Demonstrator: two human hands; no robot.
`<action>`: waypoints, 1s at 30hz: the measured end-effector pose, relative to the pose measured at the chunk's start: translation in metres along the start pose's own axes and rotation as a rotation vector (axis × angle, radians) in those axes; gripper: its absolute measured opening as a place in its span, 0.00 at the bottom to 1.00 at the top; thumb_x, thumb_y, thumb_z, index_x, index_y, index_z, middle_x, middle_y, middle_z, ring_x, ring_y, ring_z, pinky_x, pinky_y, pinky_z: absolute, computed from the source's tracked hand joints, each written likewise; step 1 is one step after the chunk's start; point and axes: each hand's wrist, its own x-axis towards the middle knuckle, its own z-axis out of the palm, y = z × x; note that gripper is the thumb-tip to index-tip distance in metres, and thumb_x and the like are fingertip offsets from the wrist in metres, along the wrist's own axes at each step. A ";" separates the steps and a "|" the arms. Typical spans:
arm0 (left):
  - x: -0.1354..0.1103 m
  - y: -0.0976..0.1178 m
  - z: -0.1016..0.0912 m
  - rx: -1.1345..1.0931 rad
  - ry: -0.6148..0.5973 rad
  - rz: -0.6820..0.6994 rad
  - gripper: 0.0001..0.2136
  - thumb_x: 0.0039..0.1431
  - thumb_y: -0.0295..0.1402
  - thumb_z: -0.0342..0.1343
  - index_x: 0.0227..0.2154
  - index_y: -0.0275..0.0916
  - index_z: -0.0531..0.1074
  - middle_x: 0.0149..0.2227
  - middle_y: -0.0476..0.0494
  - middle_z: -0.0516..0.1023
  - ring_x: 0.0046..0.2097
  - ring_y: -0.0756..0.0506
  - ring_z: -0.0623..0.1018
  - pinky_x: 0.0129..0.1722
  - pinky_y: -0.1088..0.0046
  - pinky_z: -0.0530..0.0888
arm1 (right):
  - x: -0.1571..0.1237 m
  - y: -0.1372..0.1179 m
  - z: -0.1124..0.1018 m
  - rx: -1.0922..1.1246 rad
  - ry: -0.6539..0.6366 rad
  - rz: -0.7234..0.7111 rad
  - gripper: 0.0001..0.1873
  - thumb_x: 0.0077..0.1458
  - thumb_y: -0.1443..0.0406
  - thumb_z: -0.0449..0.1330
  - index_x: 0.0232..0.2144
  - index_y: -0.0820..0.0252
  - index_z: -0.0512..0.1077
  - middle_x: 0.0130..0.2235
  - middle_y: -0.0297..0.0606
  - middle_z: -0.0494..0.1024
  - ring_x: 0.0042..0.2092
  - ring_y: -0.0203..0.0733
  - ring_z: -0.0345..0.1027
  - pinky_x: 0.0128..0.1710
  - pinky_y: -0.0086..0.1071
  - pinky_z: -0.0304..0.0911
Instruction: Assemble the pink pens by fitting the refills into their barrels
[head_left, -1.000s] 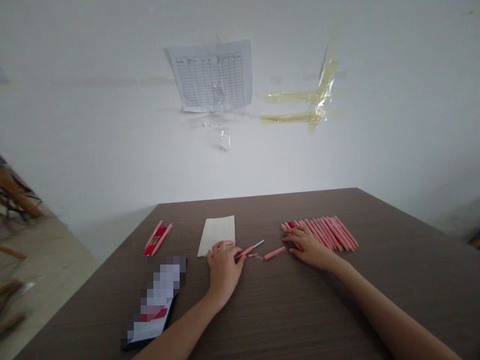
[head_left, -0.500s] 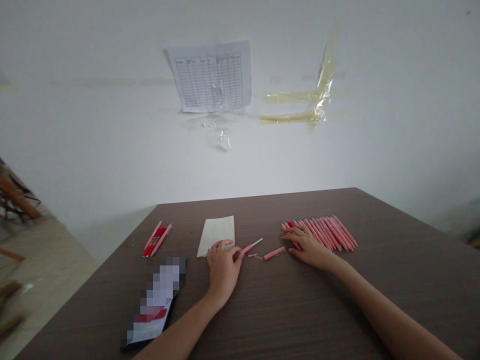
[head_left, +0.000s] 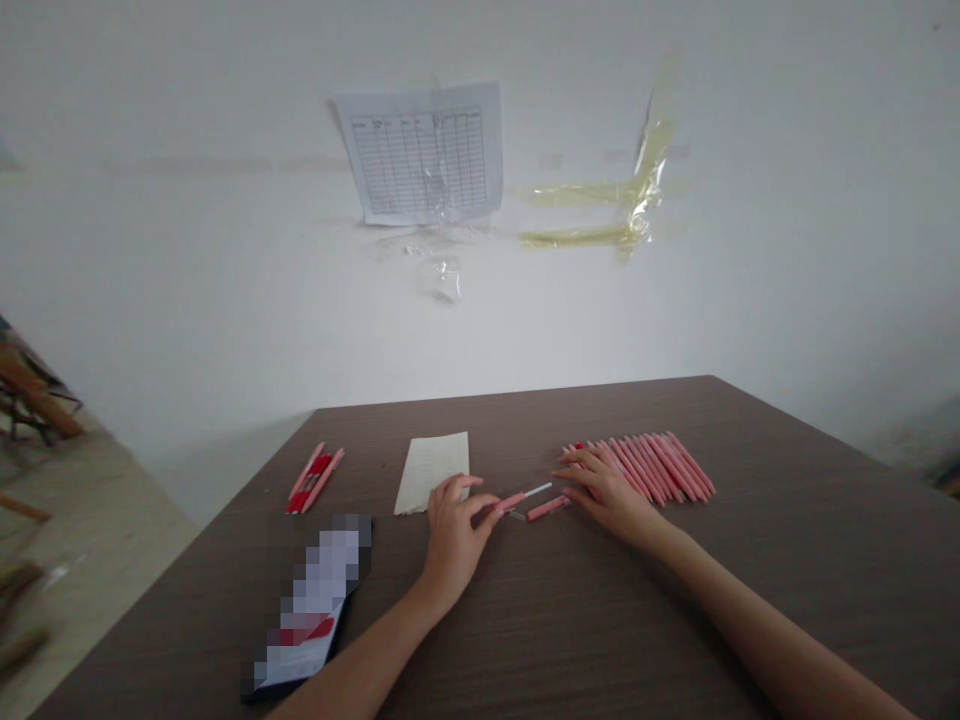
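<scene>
Hands are positioned over the brown surface (head_left: 570, 630): by the left hand (head_left: 457, 532), a pink stem (head_left: 514, 499) is pinched between thumb and finger; the right hand (head_left: 611, 500) is loosely spread at the row's left end, contact undeterminable. Toward the near left corner, a pixelated flat object (head_left: 311, 590) is judged the closest obstruction to the left forearm. Near the far edge, right of centre, pink pens (head_left: 656, 467) are laid side by side, seemingly whole. Pale paper (head_left: 431, 468) is partly covered by the left hand. A pen group (head_left: 322, 480) is placed by the left edge. Mid-surface, a pink barrel (head_left: 548, 508), the white-tipped stem and a clear sliver (head_left: 517, 516) are left unjoined.
</scene>
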 end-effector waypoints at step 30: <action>0.002 -0.001 -0.007 0.024 0.011 -0.092 0.05 0.54 0.31 0.63 0.33 0.46 0.80 0.44 0.44 0.75 0.50 0.40 0.72 0.53 0.54 0.68 | 0.001 0.037 -0.003 -0.012 0.140 0.110 0.10 0.60 0.60 0.57 0.36 0.52 0.79 0.45 0.42 0.76 0.50 0.51 0.65 0.50 0.46 0.61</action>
